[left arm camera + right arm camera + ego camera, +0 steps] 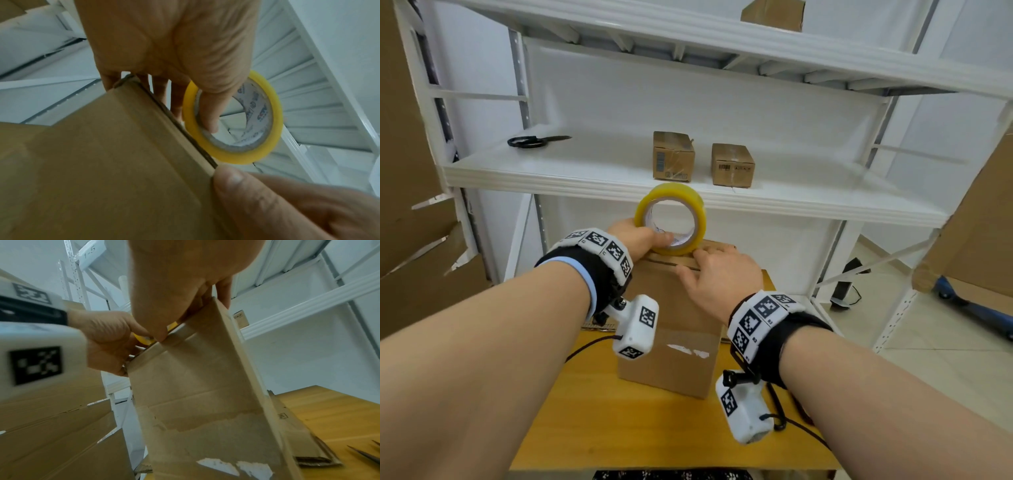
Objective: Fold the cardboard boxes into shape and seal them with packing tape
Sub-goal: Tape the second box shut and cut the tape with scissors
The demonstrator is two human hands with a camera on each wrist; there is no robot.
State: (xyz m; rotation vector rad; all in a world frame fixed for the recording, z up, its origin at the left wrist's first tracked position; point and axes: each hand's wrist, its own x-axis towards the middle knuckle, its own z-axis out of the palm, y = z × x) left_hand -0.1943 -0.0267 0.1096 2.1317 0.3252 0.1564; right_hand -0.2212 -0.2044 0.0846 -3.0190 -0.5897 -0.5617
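Note:
A brown cardboard box [671, 335] stands upright on the wooden table [619, 431], its top flaps folded down. My left hand [635, 240] grips a yellow roll of packing tape [671, 219], thumb through its core, and holds it on edge on the box top. In the left wrist view the tape roll [265, 142] stands at the box's top edge [185, 129]. My right hand [717, 274] lies flat on the box top, fingers straight, thumb pressing the near top edge. The right wrist view shows the box [201, 386], worn patches on its side.
A white metal shelf [585, 174] behind the table carries black scissors [534, 141] at the left and two small sealed boxes [673, 156] [732, 165]. Large flattened cardboard [410, 205] leans at the left and at the right [976, 219]. Cables lie on the table.

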